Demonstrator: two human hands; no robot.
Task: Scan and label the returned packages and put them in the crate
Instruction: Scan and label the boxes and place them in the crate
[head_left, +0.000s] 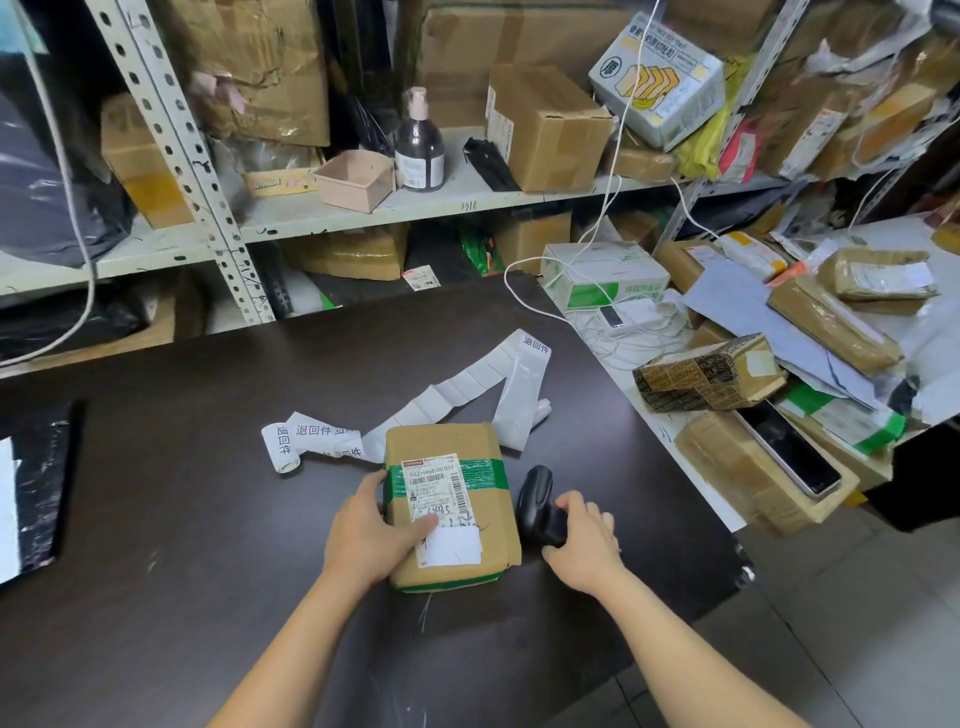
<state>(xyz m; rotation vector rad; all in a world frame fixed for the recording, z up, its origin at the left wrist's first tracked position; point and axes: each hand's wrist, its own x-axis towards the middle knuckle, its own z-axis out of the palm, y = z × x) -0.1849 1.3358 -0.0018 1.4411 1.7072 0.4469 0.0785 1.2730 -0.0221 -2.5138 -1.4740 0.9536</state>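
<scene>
From the head view, a brown cardboard package (451, 506) banded with green tape lies on the near middle of the dark desk (182, 493), its shipping label facing up. The left hand (371, 530) presses flat on it, grip open; the right hand (584, 538) closes around the black scanner (540, 506) just right of it. Scanning seems about to begin; the label strip (467, 389) lies behind, no crate visible

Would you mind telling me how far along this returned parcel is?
Done: the brown cardboard parcel with green tape lies on the dark table, a blank white sticker beside its shipping label. In hand: the left hand steadies it while the right hand rests on the black handheld scanner. Left: putting it in the crate, which is out of view; more parcels wait at right.
</scene>
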